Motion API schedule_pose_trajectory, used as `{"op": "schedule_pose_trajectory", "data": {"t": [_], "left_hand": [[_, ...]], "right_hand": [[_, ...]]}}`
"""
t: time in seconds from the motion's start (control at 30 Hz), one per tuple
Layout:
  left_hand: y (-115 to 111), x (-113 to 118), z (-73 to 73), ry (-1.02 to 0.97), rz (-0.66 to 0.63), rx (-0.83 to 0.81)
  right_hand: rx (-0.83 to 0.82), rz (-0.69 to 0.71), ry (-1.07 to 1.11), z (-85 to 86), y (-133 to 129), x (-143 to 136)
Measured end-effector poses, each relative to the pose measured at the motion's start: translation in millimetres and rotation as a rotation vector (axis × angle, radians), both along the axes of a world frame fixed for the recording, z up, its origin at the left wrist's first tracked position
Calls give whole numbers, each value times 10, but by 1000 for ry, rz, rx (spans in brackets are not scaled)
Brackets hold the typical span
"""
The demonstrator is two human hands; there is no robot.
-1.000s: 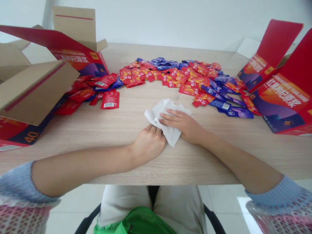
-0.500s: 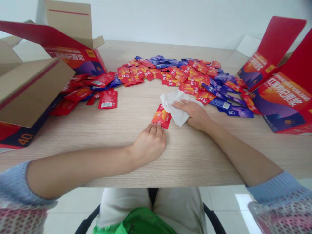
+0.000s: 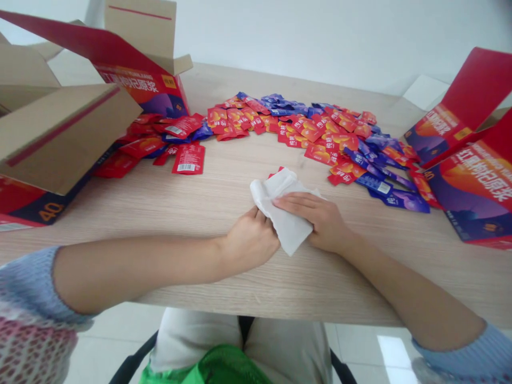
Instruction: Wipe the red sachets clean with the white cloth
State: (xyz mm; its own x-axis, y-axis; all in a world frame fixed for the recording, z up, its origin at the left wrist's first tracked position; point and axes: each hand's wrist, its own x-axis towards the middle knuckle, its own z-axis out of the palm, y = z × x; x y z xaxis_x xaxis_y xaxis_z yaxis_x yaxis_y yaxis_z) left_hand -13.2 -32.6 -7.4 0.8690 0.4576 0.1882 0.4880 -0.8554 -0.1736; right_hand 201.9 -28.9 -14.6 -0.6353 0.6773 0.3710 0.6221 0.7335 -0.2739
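Observation:
My right hand lies over a folded white wipe, its fingers pressing the cloth down. Under the wipe is a red sachet; only a little of its far edge shows. My left hand is closed at the near end of that sachet, with its fingertips tucked under the wipe and partly hidden. Both hands are close together on the wooden table.
Red and blue sachets lie heaped in an arc behind my hands. More red sachets are at the left, beside open cartons. At the right stand red-and-purple cartons. The table's front edge is near my lap.
My right hand has brought the wipe nearer and leftward, over the sachet and my left fingertips. The left hand keeps its place at the sachet. The view has turned slightly.

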Motion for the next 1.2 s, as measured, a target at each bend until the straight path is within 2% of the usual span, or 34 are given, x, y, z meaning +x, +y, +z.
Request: {"op": "schedule_pose_trajectory", "data": {"t": [0.13,0.23,0.47,0.63,0.73,0.8,0.87,0.97,1.1,1.2], "left_hand": [[-3,7,20,52,43,45],[-7,8,25,52,35,77],[-18,11,-10,47,37,126],[-2,25,19,58,49,105],[19,25,32,32,58,86],[25,31,27,23,64,73],[23,47,4,22,77,53],[21,75,-55,18,114,35],[72,69,-90,4,101,-9],[128,37,-24,42,81,-64]], "right_hand": [[-61,20,-135,-45,121,40],[-71,-17,-179,-61,201,105],[-56,-271,-189,-84,369,295],[-61,-410,78,-105,319,376],[-10,-542,294,-97,208,330],[30,-572,391,-66,124,265],[46,-559,444,-23,41,182],[-35,-435,382,17,-66,39],[-113,-245,6,-13,-151,-125],[-89,-246,-215,-42,-134,-139]]}}
